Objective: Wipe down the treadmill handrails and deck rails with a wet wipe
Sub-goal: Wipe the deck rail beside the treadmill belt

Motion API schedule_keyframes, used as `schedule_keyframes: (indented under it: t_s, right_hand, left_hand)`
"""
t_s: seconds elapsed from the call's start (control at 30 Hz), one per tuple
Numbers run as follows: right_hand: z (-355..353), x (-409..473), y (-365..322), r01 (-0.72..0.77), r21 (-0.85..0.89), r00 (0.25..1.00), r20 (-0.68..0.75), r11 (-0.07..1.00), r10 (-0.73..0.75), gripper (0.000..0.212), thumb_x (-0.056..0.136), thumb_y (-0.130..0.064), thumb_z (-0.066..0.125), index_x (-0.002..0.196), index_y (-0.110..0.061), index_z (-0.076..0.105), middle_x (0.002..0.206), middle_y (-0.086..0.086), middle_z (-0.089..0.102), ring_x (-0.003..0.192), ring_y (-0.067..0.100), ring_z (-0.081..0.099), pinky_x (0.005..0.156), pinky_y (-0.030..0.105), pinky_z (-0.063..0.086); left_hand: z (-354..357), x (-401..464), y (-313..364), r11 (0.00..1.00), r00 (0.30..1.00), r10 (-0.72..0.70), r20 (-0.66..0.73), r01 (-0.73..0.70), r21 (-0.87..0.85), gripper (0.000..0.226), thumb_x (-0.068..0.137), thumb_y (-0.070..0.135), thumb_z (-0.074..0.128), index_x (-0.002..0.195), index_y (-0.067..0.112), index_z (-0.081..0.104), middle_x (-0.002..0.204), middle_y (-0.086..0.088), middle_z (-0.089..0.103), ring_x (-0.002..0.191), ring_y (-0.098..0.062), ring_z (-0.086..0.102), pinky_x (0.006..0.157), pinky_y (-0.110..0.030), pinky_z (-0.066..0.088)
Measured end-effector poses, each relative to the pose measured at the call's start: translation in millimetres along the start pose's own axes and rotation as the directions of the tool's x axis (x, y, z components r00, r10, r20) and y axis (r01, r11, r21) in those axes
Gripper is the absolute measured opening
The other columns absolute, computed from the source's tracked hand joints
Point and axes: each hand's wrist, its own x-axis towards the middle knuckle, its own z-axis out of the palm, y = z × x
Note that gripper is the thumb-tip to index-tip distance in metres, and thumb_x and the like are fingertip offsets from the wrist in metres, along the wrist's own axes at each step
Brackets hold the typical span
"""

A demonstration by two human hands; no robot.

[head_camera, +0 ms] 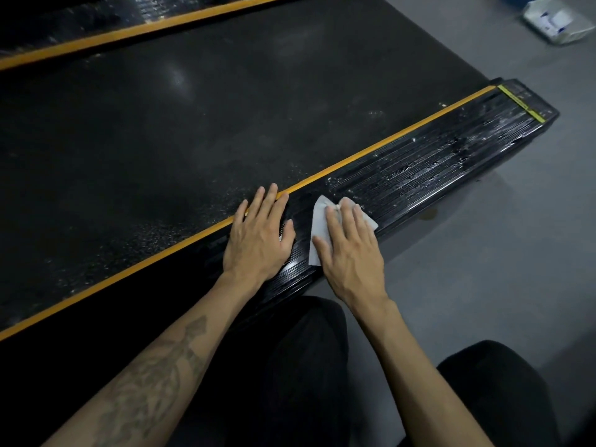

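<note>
A grey floor (483,269) borders the black treadmill belt (193,108). On the ribbed deck rail (419,169), the right hand (351,253) presses a white wet wipe (317,221) with flat, straight fingers. At its nine o'clock, the left hand (261,233) rests flat, fingers spread. A wipe packet (554,21) lies at two o'clock.

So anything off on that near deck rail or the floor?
Nothing damaged. The ribbed deck rail ahead of the wet wipe carries white flecks and wet streaks, and a small brownish spot marks the floor beside it.
</note>
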Motion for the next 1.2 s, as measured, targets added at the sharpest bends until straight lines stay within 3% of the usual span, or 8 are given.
schedule_keyframes:
  t_s: [0.1,0.27,0.43,0.63,0.83,1.0,1.2]
  right_hand:
    - [1.8,-9.2,-12.0,-0.067,-0.007,0.998,0.009,0.998,0.067,0.072,0.106,-0.054,0.006,0.164,-0.011,0.010,0.171,0.017,-0.003,0.159,0.031,-0.005,0.128,0.043,0.007]
    - [-4.7,11.2,-6.3,0.055,0.036,0.998,0.012,0.998,-0.056,0.066,0.108,-0.054,0.018,0.164,-0.019,0.016,0.172,0.011,0.001,0.159,0.027,-0.003,0.128,0.043,0.008]
    - [-0.9,2.1,-6.5,-0.057,0.036,0.998,-0.013,0.998,0.058,0.072,0.108,-0.054,0.015,0.164,-0.010,0.012,0.172,0.012,0.002,0.159,0.025,-0.001,0.128,0.040,0.011]
    - [-5.6,19.1,-6.3,0.030,0.019,0.999,0.027,0.999,-0.030,0.069,0.108,-0.054,0.013,0.165,-0.015,0.010,0.172,0.010,-0.002,0.159,0.025,-0.005,0.128,0.041,0.007]
    - [2.6,4.6,-14.4,-0.035,0.026,0.999,0.009,0.999,0.035,0.070,0.109,-0.053,0.014,0.164,-0.011,0.006,0.172,0.011,-0.004,0.159,0.025,-0.004,0.128,0.041,0.009]
    - [-5.1,26.5,-4.9,0.064,0.019,0.997,0.032,0.998,-0.065,0.068,0.109,-0.053,0.016,0.165,-0.014,0.007,0.172,0.008,-0.002,0.159,0.023,-0.004,0.128,0.040,0.007]
    - [-2.2,12.8,-8.9,-0.009,0.011,1.000,0.029,1.000,0.009,0.064,0.111,-0.045,0.012,0.164,-0.011,0.006,0.172,0.012,-0.005,0.159,0.026,-0.006,0.128,0.041,0.009]
  left_hand:
    - [0.6,0.1,0.3,1.000,1.000,0.000,-0.001,0.000,-0.002,0.058,0.107,0.041,0.035,0.161,0.018,0.031,0.170,-0.003,0.021,0.158,-0.018,0.014,0.128,-0.045,0.016]
    - [1.4,0.4,-0.5,1.000,1.000,-0.001,-0.004,0.001,-0.012,0.059,0.107,0.042,0.033,0.161,0.018,0.031,0.170,-0.002,0.022,0.158,-0.018,0.014,0.128,-0.045,0.016]
    - [1.9,0.5,0.2,1.000,1.000,-0.003,-0.021,0.003,-0.003,0.058,0.107,0.040,0.037,0.160,0.017,0.033,0.169,-0.003,0.024,0.158,-0.018,0.016,0.128,-0.045,0.018]
    - [2.0,0.4,0.3,1.000,1.000,-0.002,-0.025,0.002,-0.003,0.058,0.106,0.041,0.035,0.159,0.017,0.034,0.169,-0.003,0.026,0.157,-0.018,0.018,0.127,-0.045,0.019]
    - [4.6,2.1,-0.8,1.000,1.000,-0.004,-0.020,0.004,0.000,0.058,0.107,0.041,0.036,0.160,0.017,0.033,0.169,-0.003,0.025,0.158,-0.018,0.018,0.127,-0.045,0.019]
    - [3.7,1.5,-0.1,1.000,1.000,-0.007,-0.023,0.007,0.007,0.059,0.106,0.042,0.034,0.160,0.018,0.033,0.169,-0.003,0.025,0.158,-0.018,0.018,0.127,-0.046,0.019]
    - [3.2,2.1,0.1,1.000,1.000,-0.006,-0.025,0.006,0.002,0.058,0.106,0.041,0.035,0.160,0.017,0.034,0.169,-0.004,0.026,0.157,-0.019,0.018,0.127,-0.045,0.019]
